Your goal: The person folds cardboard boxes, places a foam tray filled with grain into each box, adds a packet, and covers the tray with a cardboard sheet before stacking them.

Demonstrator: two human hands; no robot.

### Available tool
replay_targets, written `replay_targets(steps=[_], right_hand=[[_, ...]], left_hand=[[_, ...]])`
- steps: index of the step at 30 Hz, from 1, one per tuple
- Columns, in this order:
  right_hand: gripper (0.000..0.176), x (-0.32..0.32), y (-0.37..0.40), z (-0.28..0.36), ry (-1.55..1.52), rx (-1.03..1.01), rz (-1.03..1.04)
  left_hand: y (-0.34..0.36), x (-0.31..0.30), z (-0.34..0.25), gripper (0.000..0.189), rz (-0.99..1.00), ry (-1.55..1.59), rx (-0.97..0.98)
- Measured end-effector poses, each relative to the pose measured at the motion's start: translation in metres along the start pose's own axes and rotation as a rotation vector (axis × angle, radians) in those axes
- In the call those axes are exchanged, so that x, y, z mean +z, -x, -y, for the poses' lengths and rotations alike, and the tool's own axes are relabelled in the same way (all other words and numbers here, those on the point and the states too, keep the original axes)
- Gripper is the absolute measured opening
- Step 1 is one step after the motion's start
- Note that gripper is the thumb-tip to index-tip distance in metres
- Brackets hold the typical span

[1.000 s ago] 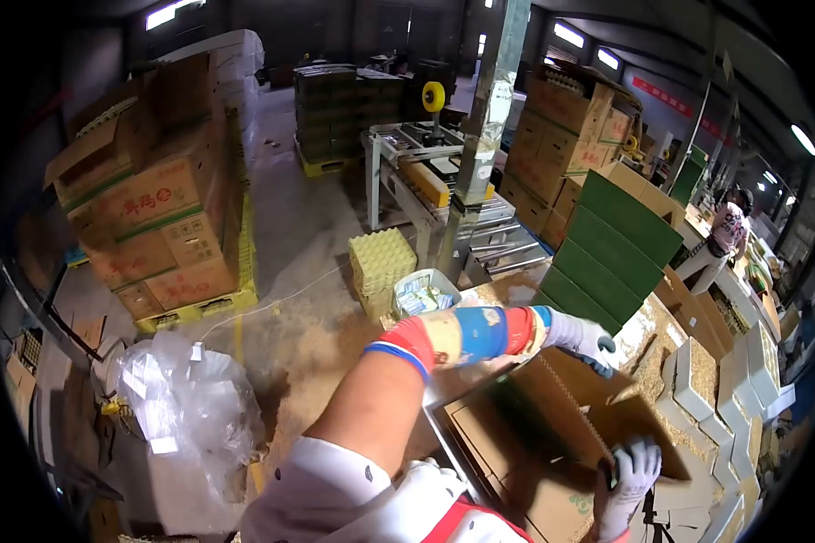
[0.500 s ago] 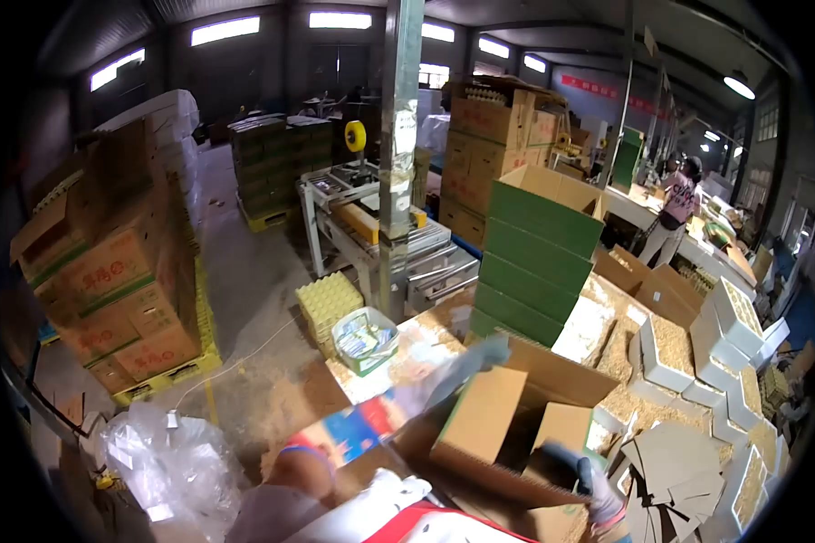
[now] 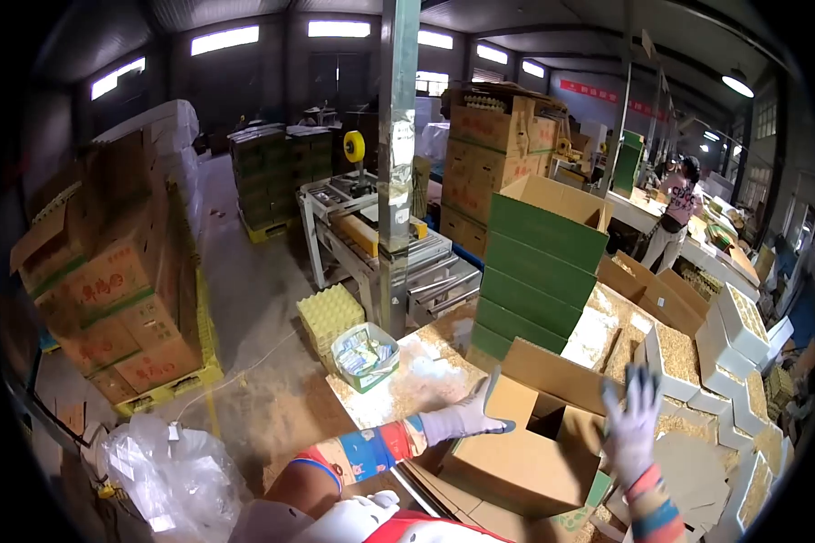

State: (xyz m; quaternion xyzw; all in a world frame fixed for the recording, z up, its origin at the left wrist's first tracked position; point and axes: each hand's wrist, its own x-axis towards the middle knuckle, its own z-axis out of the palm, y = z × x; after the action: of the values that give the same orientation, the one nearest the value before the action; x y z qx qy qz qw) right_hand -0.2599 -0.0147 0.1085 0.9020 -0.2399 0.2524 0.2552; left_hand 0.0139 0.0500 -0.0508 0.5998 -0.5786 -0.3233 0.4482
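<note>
Two gloved hands are at one cardboard box [image 3: 516,462]. A moment ago the right hand [image 3: 632,418] gripped the box's near edge, low down. Now it has let go and is up in the air, fingers spread wide, just above the right flap. The left hand [image 3: 462,418] is flat and open, with its fingers against the left flap. The box sits on the dusty table [image 3: 398,385] right in front of the person, with its top open and flaps up. It seems to stand by itself now. Green boxes [image 3: 539,262] are stacked behind it.

Husk-strewn table [image 3: 407,385] with open carton [image 3: 516,463], green box stack [image 3: 539,271]
</note>
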Motion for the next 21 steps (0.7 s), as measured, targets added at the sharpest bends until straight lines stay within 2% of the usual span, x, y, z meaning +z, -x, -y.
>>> replay_targets(steps=[1, 3, 4, 5, 6, 7, 8, 9, 10, 11, 12, 13, 14, 15, 16, 17, 19, 20, 21], right_hand=[[0.067, 0.022, -0.010, -0.026, 0.077, 0.080, -0.078], [0.040, 0.035, -0.012, -0.027, -0.433, 0.276, 0.333], [0.030, 0.038, -0.010, -0.025, -0.695, 0.383, 0.531], [0.031, 0.033, 0.002, -0.006, -0.608, 0.223, 0.700], [0.039, -0.006, 0.005, 0.023, -0.352, -0.277, 0.685], [0.048, 0.020, 0.042, 0.028, -0.464, -0.139, 0.343], [0.064, 0.019, 0.060, 0.022, -0.493, -0.078, 0.367], [0.068, 0.025, 0.076, 0.029, -0.417, 0.164, 0.263], [0.074, 0.032, 0.095, 0.038, -0.330, 0.415, 0.164], [0.072, 0.057, 0.116, 0.041, -0.404, 0.618, 0.029], [0.067, 0.048, 0.114, 0.044, -0.840, 0.669, 0.195], [0.062, 0.041, 0.110, 0.047, -1.315, 0.833, 0.361], [0.058, 0.034, 0.105, 0.048, -1.605, 1.045, 0.536], [0.057, 0.032, 0.112, 0.042, -1.397, 0.789, 0.477], [0.057, 0.043, 0.118, 0.032, -1.104, 0.455, 0.263], [0.061, 0.015, 0.097, 0.037, -1.578, 0.772, 0.190], [0.070, -0.007, 0.098, 0.045, -1.800, 0.924, 0.148], [0.076, 0.006, 0.112, 0.045, -1.560, 0.787, 0.281], [0.082, 0.020, 0.131, 0.049, -1.210, 0.758, 0.386]], left_hand=[[0.003, -0.002, -0.003, 0.121, -0.042, -0.036, 0.069], [0.016, -0.006, -0.015, 0.118, -0.130, -0.083, 0.204], [0.025, -0.014, -0.023, 0.118, -0.161, -0.243, 0.196], [0.030, -0.030, -0.033, 0.117, -0.201, -0.410, 0.202], [0.027, -0.038, -0.040, 0.116, -0.262, -0.567, 0.207], [0.024, -0.038, -0.039, 0.109, -0.235, -0.452, 0.113], [0.011, -0.039, -0.017, 0.106, -0.084, -0.258, 0.107], [-0.006, -0.038, 0.021, 0.103, 0.071, -0.060, 0.097], [0.001, -0.051, -0.015, 0.091, 0.137, -0.267, -0.008], [0.007, -0.065, -0.051, 0.084, 0.229, -0.498, -0.098], [0.012, -0.080, -0.086, 0.083, 0.341, -0.718, -0.168], [0.015, -0.086, -0.096, 0.078, 0.356, -0.746, -0.156], [0.018, -0.092, -0.106, 0.079, 0.370, -0.773, -0.145], [0.010, -0.095, -0.098, 0.073, 0.416, -0.750, -0.249], [0.002, -0.097, -0.090, 0.067, 0.459, -0.732, -0.354], [0.010, -0.096, -0.064, 0.055, 0.248, -0.762, 0.074], [0.037, -0.080, -0.018, 0.046, 0.058, -0.712, 0.505], [0.045, -0.067, 0.000, 0.049, 0.102, -0.718, 0.512], [0.053, -0.056, 0.020, 0.055, 0.128, -0.730, 0.507]])
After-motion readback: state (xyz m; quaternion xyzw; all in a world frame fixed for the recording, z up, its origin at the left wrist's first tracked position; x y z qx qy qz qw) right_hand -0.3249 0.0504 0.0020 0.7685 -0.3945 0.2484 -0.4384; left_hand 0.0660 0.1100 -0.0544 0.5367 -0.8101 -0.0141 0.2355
